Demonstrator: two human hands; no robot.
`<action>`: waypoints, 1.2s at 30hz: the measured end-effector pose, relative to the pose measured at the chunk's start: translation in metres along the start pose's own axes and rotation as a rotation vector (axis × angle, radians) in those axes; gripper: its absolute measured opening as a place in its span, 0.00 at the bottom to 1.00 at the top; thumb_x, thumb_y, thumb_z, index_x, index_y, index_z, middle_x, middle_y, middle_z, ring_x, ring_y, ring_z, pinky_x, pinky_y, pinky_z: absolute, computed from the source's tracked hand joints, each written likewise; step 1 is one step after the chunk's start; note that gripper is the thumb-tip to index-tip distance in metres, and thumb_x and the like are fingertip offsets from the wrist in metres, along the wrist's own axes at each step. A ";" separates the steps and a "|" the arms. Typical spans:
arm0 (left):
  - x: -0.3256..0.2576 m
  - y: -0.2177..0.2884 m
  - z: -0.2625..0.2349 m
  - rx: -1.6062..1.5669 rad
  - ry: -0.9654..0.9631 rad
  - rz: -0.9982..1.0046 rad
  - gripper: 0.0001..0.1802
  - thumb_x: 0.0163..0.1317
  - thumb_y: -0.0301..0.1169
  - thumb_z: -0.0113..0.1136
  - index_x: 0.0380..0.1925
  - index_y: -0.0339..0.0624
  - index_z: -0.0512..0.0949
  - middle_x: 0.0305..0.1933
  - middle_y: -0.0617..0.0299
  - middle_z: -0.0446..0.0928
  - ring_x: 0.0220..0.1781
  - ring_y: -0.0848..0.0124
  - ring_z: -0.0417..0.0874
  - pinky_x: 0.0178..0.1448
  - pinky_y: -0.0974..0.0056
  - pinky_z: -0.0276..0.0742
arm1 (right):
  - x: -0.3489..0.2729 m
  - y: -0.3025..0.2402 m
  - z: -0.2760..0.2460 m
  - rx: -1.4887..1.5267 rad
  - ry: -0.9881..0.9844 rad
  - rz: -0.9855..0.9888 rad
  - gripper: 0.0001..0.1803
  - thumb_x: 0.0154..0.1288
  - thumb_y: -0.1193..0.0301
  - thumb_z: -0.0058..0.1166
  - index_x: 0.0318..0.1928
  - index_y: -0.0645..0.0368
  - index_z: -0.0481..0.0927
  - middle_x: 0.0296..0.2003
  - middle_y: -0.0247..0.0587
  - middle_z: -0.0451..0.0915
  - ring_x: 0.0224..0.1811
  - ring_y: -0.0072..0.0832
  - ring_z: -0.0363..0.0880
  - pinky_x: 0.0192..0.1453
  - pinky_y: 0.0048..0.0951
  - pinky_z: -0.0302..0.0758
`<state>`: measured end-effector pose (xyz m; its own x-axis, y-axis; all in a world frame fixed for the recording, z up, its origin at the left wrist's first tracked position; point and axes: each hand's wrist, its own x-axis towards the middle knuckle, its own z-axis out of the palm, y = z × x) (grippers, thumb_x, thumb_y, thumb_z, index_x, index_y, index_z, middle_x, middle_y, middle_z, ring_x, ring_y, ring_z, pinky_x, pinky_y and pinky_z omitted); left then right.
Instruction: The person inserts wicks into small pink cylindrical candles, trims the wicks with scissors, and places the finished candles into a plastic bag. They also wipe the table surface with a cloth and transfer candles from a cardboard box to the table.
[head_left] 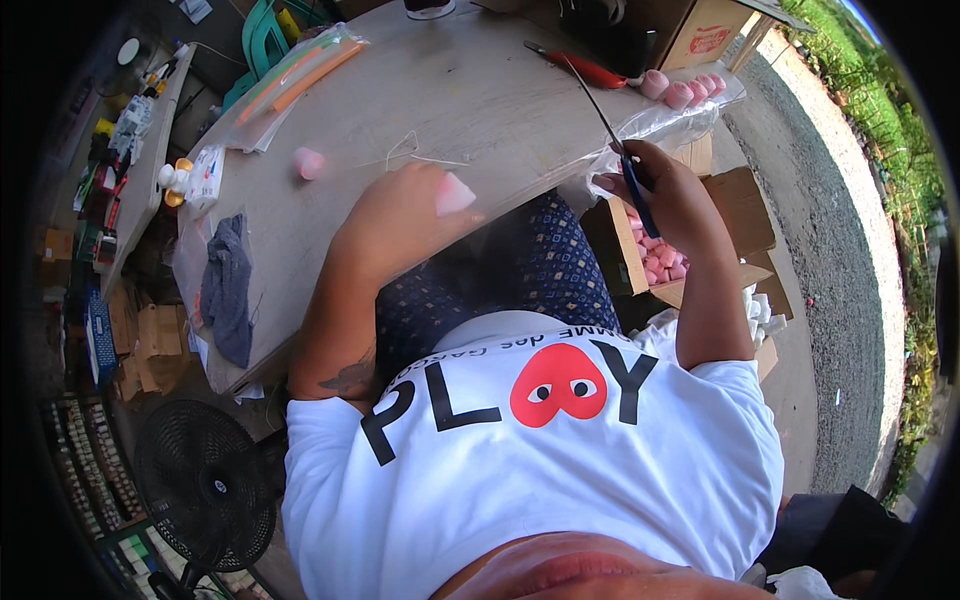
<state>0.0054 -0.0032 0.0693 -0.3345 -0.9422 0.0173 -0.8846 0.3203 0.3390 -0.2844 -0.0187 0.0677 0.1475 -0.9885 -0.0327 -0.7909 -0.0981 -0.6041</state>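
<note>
At left, past a pink roll on the table: pinching a pink-and-white piece in the left hand, back uppermost, near the table's edge. At right: gripping scissors in the right hand, forearm raised, blades angled away to upper left. Judged likely at a trimming step; would call for bringing blades and pinched piece together.

Black fan; grey cloth (crumpled)
</note>
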 end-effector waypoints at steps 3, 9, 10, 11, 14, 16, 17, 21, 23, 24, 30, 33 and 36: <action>0.043 0.041 0.041 -0.091 -0.525 0.165 0.30 0.51 0.55 0.64 0.27 0.32 0.80 0.28 0.45 0.80 0.34 0.51 0.82 0.44 0.56 0.76 | -0.010 0.005 -0.014 0.124 0.074 -0.073 0.29 0.62 0.58 0.61 0.57 0.63 0.73 0.34 0.46 0.81 0.35 0.32 0.80 0.42 0.30 0.75; 0.073 0.092 0.159 -0.933 -0.216 0.388 0.29 0.58 0.46 0.66 0.48 0.31 0.75 0.53 0.44 0.75 0.56 0.61 0.78 0.59 0.62 0.73 | -0.004 -0.003 -0.006 0.050 0.124 -0.161 0.28 0.65 0.70 0.51 0.65 0.63 0.64 0.46 0.59 0.78 0.48 0.48 0.79 0.51 0.38 0.73; 0.058 0.088 0.138 -0.719 -0.202 0.418 0.28 0.58 0.44 0.66 0.49 0.31 0.75 0.57 0.44 0.73 0.59 0.61 0.76 0.62 0.61 0.71 | 0.002 0.006 -0.002 0.005 0.144 -0.169 0.27 0.65 0.69 0.51 0.64 0.63 0.66 0.45 0.59 0.78 0.48 0.48 0.79 0.51 0.39 0.73; 0.046 0.077 0.122 -0.502 -0.183 0.446 0.27 0.58 0.41 0.67 0.51 0.32 0.75 0.60 0.45 0.70 0.63 0.60 0.73 0.65 0.60 0.69 | 0.012 0.018 0.007 -0.039 0.164 -0.182 0.26 0.64 0.68 0.51 0.62 0.63 0.67 0.45 0.59 0.79 0.47 0.49 0.79 0.51 0.40 0.73; 0.025 0.029 0.096 -0.543 -0.134 0.423 0.22 0.59 0.32 0.65 0.53 0.36 0.76 0.57 0.50 0.74 0.56 0.64 0.77 0.60 0.64 0.73 | 0.043 0.027 0.025 -0.128 0.148 -0.193 0.23 0.63 0.65 0.52 0.57 0.61 0.72 0.44 0.57 0.79 0.46 0.49 0.79 0.52 0.42 0.71; 0.013 0.011 0.066 -0.693 -0.045 0.295 0.17 0.60 0.26 0.63 0.50 0.36 0.77 0.53 0.53 0.76 0.50 0.69 0.78 0.54 0.68 0.74 | 0.071 0.028 0.042 -0.196 0.173 -0.225 0.20 0.63 0.64 0.53 0.52 0.60 0.75 0.44 0.53 0.79 0.48 0.46 0.78 0.53 0.42 0.69; 0.008 0.000 0.057 -0.699 0.066 0.272 0.15 0.60 0.24 0.62 0.49 0.36 0.78 0.51 0.55 0.77 0.47 0.72 0.78 0.51 0.70 0.75 | 0.088 0.030 0.052 -0.242 0.215 -0.264 0.18 0.62 0.63 0.54 0.50 0.59 0.77 0.45 0.51 0.79 0.50 0.45 0.77 0.54 0.41 0.68; 0.000 -0.040 0.053 -0.529 0.409 0.187 0.14 0.60 0.21 0.60 0.47 0.38 0.78 0.49 0.57 0.77 0.46 0.72 0.78 0.48 0.70 0.74 | 0.127 0.040 0.086 -0.327 0.430 -0.423 0.15 0.61 0.63 0.55 0.46 0.55 0.80 0.48 0.42 0.79 0.56 0.38 0.73 0.58 0.41 0.64; -0.005 -0.054 0.049 -0.371 0.513 0.158 0.15 0.60 0.23 0.61 0.48 0.39 0.78 0.50 0.56 0.76 0.48 0.68 0.78 0.48 0.68 0.74 | 0.119 0.030 0.081 -0.222 0.527 -0.443 0.15 0.60 0.63 0.56 0.47 0.53 0.80 0.49 0.40 0.78 0.57 0.38 0.72 0.58 0.41 0.64; -0.006 -0.062 0.054 -0.338 0.544 0.134 0.15 0.59 0.24 0.62 0.48 0.40 0.78 0.51 0.56 0.76 0.49 0.65 0.77 0.48 0.65 0.74 | 0.114 0.031 0.076 -0.176 0.579 -0.445 0.15 0.60 0.63 0.56 0.47 0.52 0.80 0.49 0.39 0.78 0.57 0.37 0.71 0.58 0.42 0.64; -0.009 -0.081 0.075 -0.258 0.570 -0.017 0.19 0.59 0.27 0.63 0.52 0.43 0.75 0.58 0.55 0.69 0.58 0.60 0.72 0.55 0.60 0.71 | 0.127 0.156 0.019 0.016 0.838 -0.147 0.19 0.57 0.66 0.62 0.48 0.59 0.78 0.46 0.48 0.78 0.51 0.46 0.75 0.54 0.40 0.72; -0.007 -0.078 0.079 -0.228 0.549 -0.033 0.20 0.59 0.27 0.63 0.52 0.42 0.75 0.58 0.54 0.69 0.58 0.59 0.72 0.58 0.58 0.70 | 0.122 0.201 -0.001 0.060 0.800 -0.007 0.19 0.56 0.65 0.63 0.46 0.62 0.79 0.41 0.50 0.81 0.45 0.43 0.80 0.52 0.38 0.74; -0.005 -0.079 0.081 -0.168 0.536 -0.023 0.20 0.59 0.26 0.63 0.52 0.41 0.75 0.58 0.54 0.69 0.58 0.59 0.72 0.58 0.58 0.70 | 0.128 0.221 -0.013 -0.044 0.773 0.010 0.20 0.58 0.62 0.64 0.47 0.60 0.80 0.45 0.47 0.81 0.49 0.36 0.80 0.54 0.34 0.74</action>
<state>0.0510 -0.0156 -0.0342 -0.0652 -0.8806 0.4693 -0.8110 0.3208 0.4892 -0.4478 -0.1684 -0.0598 -0.3039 -0.7871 0.5367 -0.8150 -0.0769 -0.5743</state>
